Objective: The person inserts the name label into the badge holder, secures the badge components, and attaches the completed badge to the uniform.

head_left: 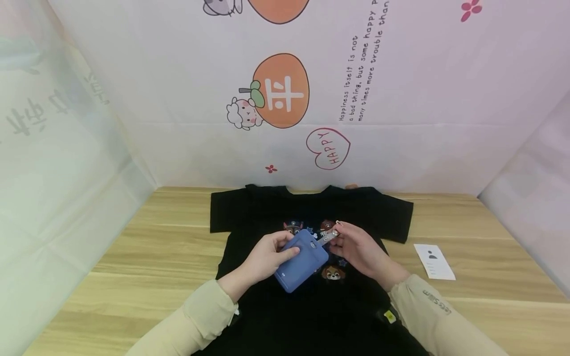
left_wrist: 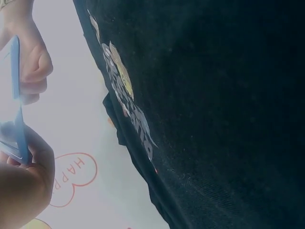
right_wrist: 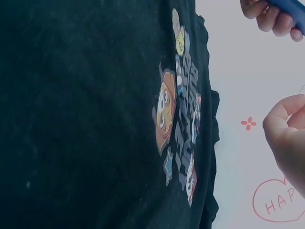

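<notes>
A blue badge holder (head_left: 303, 262) is tilted above the black T-shirt (head_left: 285, 316), gripped along its left side by my left hand (head_left: 269, 257), thumb across its face. From the slot at its upper end runs a clear strap with a metal clip (head_left: 328, 236). My right hand (head_left: 361, 249) pinches the clip end of that strap. In the left wrist view the badge holder (left_wrist: 19, 105) shows edge-on, between both hands. The right wrist view catches my right hand (right_wrist: 288, 133) with bent fingers and, higher up, part of the blue holder (right_wrist: 291, 10) in the left hand.
A white card (head_left: 434, 262) with a printed person icon lies on the wooden table (head_left: 467, 222) to the right of the T-shirt. Printed white cloth (head_left: 200, 99) stands behind the table, with more cloth along both sides.
</notes>
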`<action>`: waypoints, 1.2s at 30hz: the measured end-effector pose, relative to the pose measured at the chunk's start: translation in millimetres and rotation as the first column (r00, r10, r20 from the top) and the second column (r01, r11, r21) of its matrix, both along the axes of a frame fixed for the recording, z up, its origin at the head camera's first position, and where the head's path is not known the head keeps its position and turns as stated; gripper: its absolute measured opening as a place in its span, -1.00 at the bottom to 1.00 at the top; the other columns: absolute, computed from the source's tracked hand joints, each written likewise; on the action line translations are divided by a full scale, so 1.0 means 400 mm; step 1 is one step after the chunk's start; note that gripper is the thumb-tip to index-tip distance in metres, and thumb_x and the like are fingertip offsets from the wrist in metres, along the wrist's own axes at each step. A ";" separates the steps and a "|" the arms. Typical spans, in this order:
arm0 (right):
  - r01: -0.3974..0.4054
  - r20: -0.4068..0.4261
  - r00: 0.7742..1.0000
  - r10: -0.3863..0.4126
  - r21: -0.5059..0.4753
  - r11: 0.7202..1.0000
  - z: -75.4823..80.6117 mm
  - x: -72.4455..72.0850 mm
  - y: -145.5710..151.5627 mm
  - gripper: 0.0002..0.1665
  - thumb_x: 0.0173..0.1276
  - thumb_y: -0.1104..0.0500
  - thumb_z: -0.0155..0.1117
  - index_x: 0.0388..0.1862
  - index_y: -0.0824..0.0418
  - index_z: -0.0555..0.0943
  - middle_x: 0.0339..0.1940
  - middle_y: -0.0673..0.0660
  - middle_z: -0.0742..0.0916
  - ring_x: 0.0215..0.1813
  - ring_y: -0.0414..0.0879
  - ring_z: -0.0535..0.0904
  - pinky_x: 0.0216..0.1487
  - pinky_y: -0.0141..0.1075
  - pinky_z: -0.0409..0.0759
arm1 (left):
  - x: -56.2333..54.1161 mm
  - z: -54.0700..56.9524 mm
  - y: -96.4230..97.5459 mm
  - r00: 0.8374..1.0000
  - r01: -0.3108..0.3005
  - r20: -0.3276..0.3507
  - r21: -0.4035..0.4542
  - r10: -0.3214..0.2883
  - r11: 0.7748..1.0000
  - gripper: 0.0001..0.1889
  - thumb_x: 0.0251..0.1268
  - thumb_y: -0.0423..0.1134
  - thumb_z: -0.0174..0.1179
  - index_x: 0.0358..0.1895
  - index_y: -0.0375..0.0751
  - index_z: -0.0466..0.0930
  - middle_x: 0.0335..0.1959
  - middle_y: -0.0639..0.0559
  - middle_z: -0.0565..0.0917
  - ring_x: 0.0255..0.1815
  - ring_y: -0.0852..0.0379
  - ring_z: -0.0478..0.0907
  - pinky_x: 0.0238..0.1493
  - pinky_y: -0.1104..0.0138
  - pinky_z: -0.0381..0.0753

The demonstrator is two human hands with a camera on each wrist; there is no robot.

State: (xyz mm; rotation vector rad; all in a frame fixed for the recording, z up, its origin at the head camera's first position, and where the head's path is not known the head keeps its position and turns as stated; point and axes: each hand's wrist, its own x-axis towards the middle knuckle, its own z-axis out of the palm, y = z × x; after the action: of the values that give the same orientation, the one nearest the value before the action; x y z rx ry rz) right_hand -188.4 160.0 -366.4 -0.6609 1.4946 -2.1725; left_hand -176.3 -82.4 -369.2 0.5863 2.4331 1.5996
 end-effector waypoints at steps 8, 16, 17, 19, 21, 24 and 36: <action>0.077 0.010 0.997 -0.078 0.053 0.996 -0.002 -0.006 0.027 -0.62 0.56 0.15 -0.20 -0.36 -0.01 0.57 -0.37 -0.15 0.62 -0.26 -0.29 0.51 -0.09 -0.39 0.52 | 0.001 -0.003 -0.006 1.000 0.017 0.006 0.006 -0.017 1.000 -0.88 0.34 -0.26 0.15 -0.19 -0.25 0.56 -0.29 -0.12 0.70 -0.40 0.20 0.59 -0.36 0.33 0.65; 0.153 0.024 0.987 -0.157 0.129 0.980 0.008 -0.018 0.082 -0.64 0.54 0.17 -0.12 -0.37 -0.02 0.61 -0.40 -0.16 0.63 -0.29 -0.32 0.53 -0.12 -0.42 0.55 | 0.002 0.002 -0.025 1.000 -0.002 0.029 0.024 0.001 1.000 -0.85 0.34 -0.25 0.15 -0.16 -0.27 0.55 -0.20 -0.17 0.70 -0.34 0.14 0.63 -0.31 0.26 0.69; 0.162 0.022 0.986 -0.167 0.148 0.976 0.011 -0.018 0.089 -0.65 0.53 0.17 -0.10 -0.37 -0.03 0.61 -0.40 -0.16 0.63 -0.29 -0.32 0.53 -0.12 -0.43 0.56 | 0.002 0.002 -0.028 1.000 -0.004 0.029 0.022 0.003 1.000 -0.85 0.34 -0.24 0.15 -0.16 -0.26 0.55 -0.20 -0.17 0.70 -0.33 0.14 0.63 -0.29 0.26 0.69; 0.180 0.016 0.982 -0.186 0.195 0.964 0.016 -0.018 0.103 -0.67 0.52 0.16 -0.06 -0.37 -0.04 0.62 -0.40 -0.17 0.64 -0.29 -0.32 0.54 -0.12 -0.44 0.56 | 0.001 0.001 -0.034 1.000 -0.009 0.023 0.017 0.009 1.000 -0.84 0.34 -0.23 0.15 -0.17 -0.26 0.55 -0.20 -0.16 0.70 -0.33 0.14 0.63 -0.27 0.25 0.68; 0.196 0.012 0.979 -0.204 0.244 0.950 0.020 -0.018 0.114 -0.69 0.50 0.16 -0.02 -0.38 -0.05 0.63 -0.40 -0.17 0.64 -0.29 -0.33 0.54 -0.12 -0.45 0.57 | 0.000 -0.001 -0.041 1.000 -0.018 0.021 0.016 0.018 1.000 -0.84 0.34 -0.22 0.15 -0.18 -0.26 0.55 -0.21 -0.15 0.71 -0.32 0.14 0.63 -0.26 0.25 0.67; 0.212 -0.010 0.976 -0.220 0.311 0.927 0.027 -0.019 0.130 -0.69 0.49 0.19 -0.01 -0.38 -0.06 0.63 -0.41 -0.17 0.63 -0.29 -0.33 0.54 -0.13 -0.47 0.58 | 0.000 0.000 -0.049 0.999 -0.039 0.018 0.018 0.039 0.999 -0.84 0.33 -0.22 0.16 -0.18 -0.24 0.56 -0.21 -0.13 0.71 -0.32 0.13 0.63 -0.24 0.25 0.66; 0.235 -0.107 0.972 -0.210 0.486 0.842 0.066 -0.040 0.161 -0.75 0.44 0.21 0.09 -0.39 -0.01 0.66 -0.41 -0.12 0.62 -0.32 -0.28 0.50 -0.22 -0.48 0.57 | 0.001 0.018 -0.076 0.991 -0.124 0.043 0.017 0.123 0.992 -0.82 0.32 -0.21 0.17 -0.14 -0.25 0.57 -0.19 -0.15 0.72 -0.30 0.10 0.65 -0.23 0.21 0.67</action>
State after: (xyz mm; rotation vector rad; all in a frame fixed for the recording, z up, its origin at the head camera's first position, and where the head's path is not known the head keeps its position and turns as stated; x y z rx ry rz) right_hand -204.5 224.4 -339.9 -0.3749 2.1404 -1.8029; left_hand -175.8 -112.8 -362.1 0.4080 2.4699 1.6657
